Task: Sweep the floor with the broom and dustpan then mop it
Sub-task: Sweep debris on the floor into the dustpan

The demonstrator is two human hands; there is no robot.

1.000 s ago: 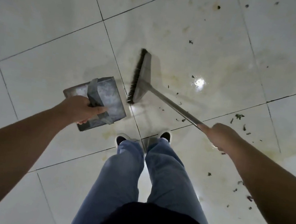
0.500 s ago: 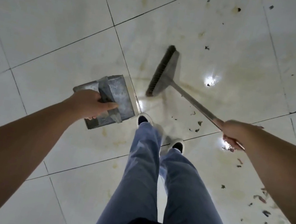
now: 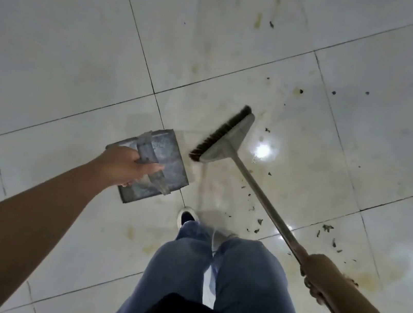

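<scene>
Broom (image 3: 223,138) head swung in beside the dustpan (image 3: 169,161) since a second ago | your left hand (image 3: 124,166) grips the dustpan handle, right hand (image 3: 316,272) wraps the broom pole | crumbs (image 3: 256,225) between your hands, seemingly unswept | mopping waits.

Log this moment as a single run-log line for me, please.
phase: sweeping | left hand: holds dustpan | right hand: holds broom | debris: scattered on floor | mop: unseen
</scene>
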